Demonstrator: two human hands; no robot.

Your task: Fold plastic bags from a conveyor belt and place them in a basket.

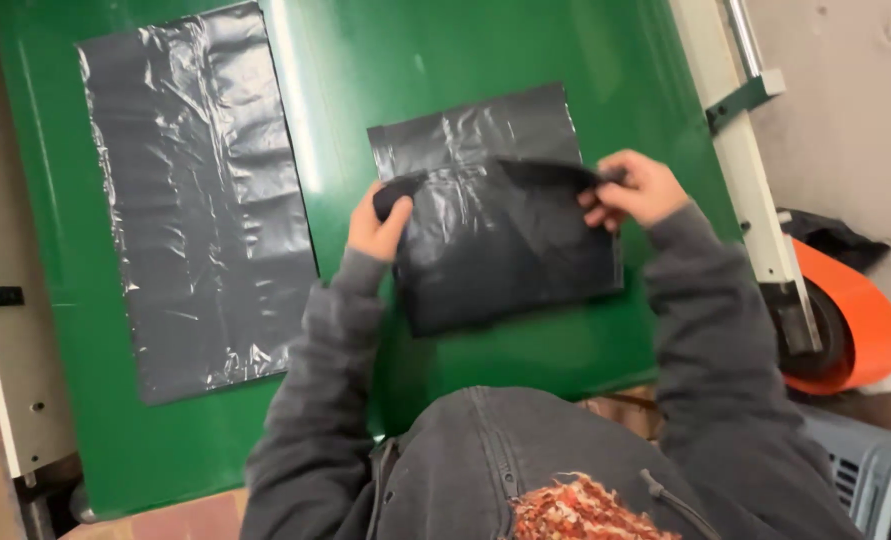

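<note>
Across a wide green table [465,60], seen from above the person's head, two black plastic bags lie flat. Largest is a long black bag [200,200] spread smooth at the far left, well apart from the hands. Nearer the middle, a smaller black bag [510,250] is partly folded: its far edge is lifted and doubled toward the person, the fold not yet pressed down. Grey sleeves lead to the hands. Left hand [377,225] pinches the fold's left corner; right hand [637,188] grips the right corner. Beyond the table's right edge stand a white metal frame [740,160], an orange roller [855,320] and a scuffed pale wall.
</note>
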